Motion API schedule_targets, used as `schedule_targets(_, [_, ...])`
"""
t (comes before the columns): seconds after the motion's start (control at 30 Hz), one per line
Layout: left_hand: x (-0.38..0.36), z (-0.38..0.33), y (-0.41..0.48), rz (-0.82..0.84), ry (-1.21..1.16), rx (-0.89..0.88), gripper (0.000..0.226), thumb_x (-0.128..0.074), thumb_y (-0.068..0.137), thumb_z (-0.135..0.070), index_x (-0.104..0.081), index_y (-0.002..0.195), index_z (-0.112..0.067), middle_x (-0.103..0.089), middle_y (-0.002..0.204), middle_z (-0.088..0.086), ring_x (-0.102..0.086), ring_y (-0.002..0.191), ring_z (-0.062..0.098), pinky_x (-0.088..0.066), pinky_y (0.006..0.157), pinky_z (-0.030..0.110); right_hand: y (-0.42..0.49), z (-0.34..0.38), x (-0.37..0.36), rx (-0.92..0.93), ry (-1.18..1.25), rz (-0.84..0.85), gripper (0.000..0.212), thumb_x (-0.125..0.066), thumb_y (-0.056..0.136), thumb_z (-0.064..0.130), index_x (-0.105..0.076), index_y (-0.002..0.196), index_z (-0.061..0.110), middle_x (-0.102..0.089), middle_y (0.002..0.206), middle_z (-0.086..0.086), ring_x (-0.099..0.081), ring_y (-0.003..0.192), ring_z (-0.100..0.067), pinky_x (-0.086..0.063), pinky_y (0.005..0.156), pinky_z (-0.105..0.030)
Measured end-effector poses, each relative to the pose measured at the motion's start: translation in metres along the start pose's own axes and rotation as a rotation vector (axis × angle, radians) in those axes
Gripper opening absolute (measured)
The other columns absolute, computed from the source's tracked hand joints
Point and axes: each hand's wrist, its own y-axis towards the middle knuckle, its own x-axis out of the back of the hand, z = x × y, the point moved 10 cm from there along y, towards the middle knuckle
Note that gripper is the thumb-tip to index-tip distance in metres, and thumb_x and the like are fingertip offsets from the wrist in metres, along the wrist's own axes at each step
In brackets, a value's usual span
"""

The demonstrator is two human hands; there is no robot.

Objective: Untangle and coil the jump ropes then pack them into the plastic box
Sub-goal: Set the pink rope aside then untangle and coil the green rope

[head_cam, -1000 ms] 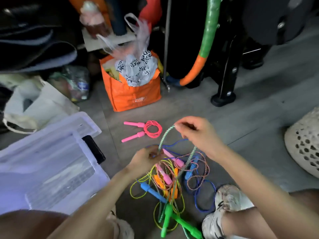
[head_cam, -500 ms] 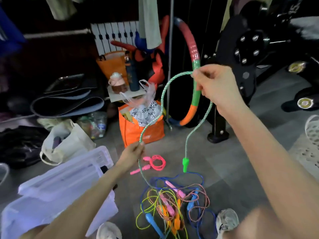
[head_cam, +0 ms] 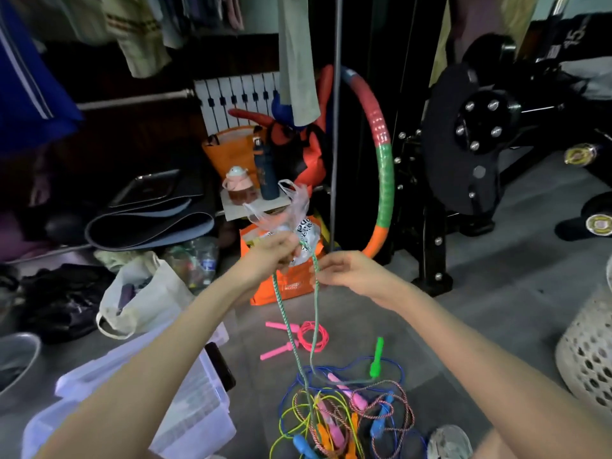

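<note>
My left hand (head_cam: 276, 256) pinches the top of a green-and-white braided jump rope (head_cam: 284, 321) held up at chest height. My right hand (head_cam: 347, 270) holds the same rope's other strand just to the right. Both strands hang down into a tangled pile of ropes (head_cam: 344, 415) on the floor, with blue, yellow, pink and orange cords and handles. One green handle (head_cam: 376, 357) of the held rope lies at the pile's far right edge. A coiled pink rope (head_cam: 306, 337) with two pink handles lies beyond the pile. The clear plastic box (head_cam: 178, 409) sits at lower left.
An orange bag (head_cam: 284, 286) stuffed with a plastic bag stands behind my hands. A white tote (head_cam: 142, 293) and rolled mats lie at left. A striped hoop (head_cam: 381, 173) leans against black gym equipment (head_cam: 463, 160). A white perforated basket (head_cam: 589, 352) stands at right, my shoe (head_cam: 448, 442) below.
My right hand has come down and to the left, close to my left hand, which has risen. The green handle that hung in the air now lies on the floor.
</note>
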Motion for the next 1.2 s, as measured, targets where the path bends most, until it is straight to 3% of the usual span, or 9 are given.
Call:
schedule_targets(0.1, [0.041,-0.009,0.007,-0.207,-0.085,-0.01,0.031,-0.037,0.101,-0.017,-0.05,0.073,-0.015,-0.046,0.064,-0.005,-0.035,0.056,0.006,-0.032,0.052,0.015,-0.014,-0.012,-0.005,-0.005,0.039,0.048,0.012,-0.058,0.089,0.011,-0.062,0.079,0.013,-0.065,0.073,-0.002,-0.058,0.072,-0.01,-0.044,0.078,-0.02])
schedule_targets(0.2, [0.104,0.002,0.01,-0.507,-0.317,0.052,0.034,-0.032,0.102,-0.022,-0.044,0.07,-0.019,-0.04,0.052,-0.01,-0.031,0.048,0.005,-0.032,0.05,0.018,-0.032,-0.046,0.003,-0.079,-0.067,0.041,0.02,-0.056,0.092,0.016,-0.058,0.072,0.014,-0.064,0.07,-0.004,-0.057,0.064,-0.004,-0.041,0.067,-0.012])
schedule_targets(0.33, [0.164,0.039,-0.001,-0.795,-0.266,0.124,0.037,-0.031,0.102,-0.032,-0.041,0.069,-0.019,-0.032,0.061,-0.001,-0.032,0.042,0.006,-0.034,0.056,0.024,-0.051,-0.071,0.037,-0.085,-0.294,-0.088,0.026,-0.058,0.091,0.019,-0.062,0.067,0.012,-0.065,0.063,0.002,-0.056,0.059,-0.006,-0.042,0.065,-0.023])
schedule_targets(0.47, [0.137,0.064,0.004,-0.65,-0.027,0.16,0.034,-0.035,0.102,-0.03,-0.049,0.072,-0.021,-0.044,0.067,-0.001,-0.035,0.058,0.011,-0.029,0.055,0.023,-0.053,-0.039,0.052,-0.013,-0.248,-0.194,0.024,-0.057,0.092,0.019,-0.066,0.074,0.005,-0.069,0.068,-0.007,-0.06,0.062,-0.013,-0.047,0.063,-0.031])
schedule_targets(0.63, [0.091,0.082,0.011,-0.494,0.058,0.181,0.023,-0.042,0.1,-0.024,-0.061,0.094,-0.013,-0.06,0.091,0.002,-0.05,0.081,0.012,-0.038,0.066,0.012,-0.033,0.034,0.028,0.086,0.119,-0.2,0.012,-0.057,0.09,0.01,-0.064,0.097,0.002,-0.068,0.073,-0.008,-0.068,0.06,-0.009,-0.049,0.05,-0.016])
schedule_targets(0.77, [0.079,0.088,0.005,-0.426,0.182,0.196,0.036,-0.057,0.088,-0.035,-0.06,0.118,-0.015,-0.061,0.109,0.009,-0.054,0.101,0.021,-0.045,0.088,0.027,-0.016,0.075,0.024,0.159,0.196,-0.257,0.007,-0.06,0.09,0.011,-0.066,0.087,0.009,-0.068,0.074,-0.011,-0.069,0.064,-0.016,-0.056,0.055,-0.026])
schedule_targets(1.0, [-0.026,0.035,-0.045,0.004,-0.107,0.101,0.036,-0.025,0.103,-0.024,-0.057,0.116,-0.013,-0.064,0.105,-0.006,-0.063,0.09,-0.005,-0.045,0.083,0.007,0.002,0.095,0.029,0.118,0.391,-0.351,0.011,-0.058,0.091,0.011,-0.063,0.091,0.001,-0.067,0.073,-0.011,-0.069,0.059,-0.014,-0.057,0.054,-0.027])
schedule_targets(1.1, [-0.054,0.034,-0.057,0.132,-0.087,0.083,0.031,-0.03,0.102,-0.018,-0.055,0.118,-0.009,-0.065,0.103,0.007,-0.061,0.097,0.013,-0.042,0.092,0.021,0.002,0.093,0.031,0.111,0.519,-0.363,0.012,-0.057,0.091,0.009,-0.06,0.083,0.0,-0.067,0.065,-0.009,-0.068,0.056,-0.015,-0.057,0.054,-0.026])
schedule_targets(1.2, [-0.065,0.048,-0.069,0.126,-0.062,0.087,0.018,-0.041,0.099,-0.011,-0.059,0.099,-0.013,-0.06,0.08,0.003,-0.057,0.076,0.01,-0.045,0.074,0.017,-0.006,0.089,0.049,0.138,0.593,-0.452,0.015,-0.056,0.092,0.009,-0.057,0.08,0.001,-0.065,0.066,-0.011,-0.068,0.057,-0.017,-0.059,0.06,-0.03])
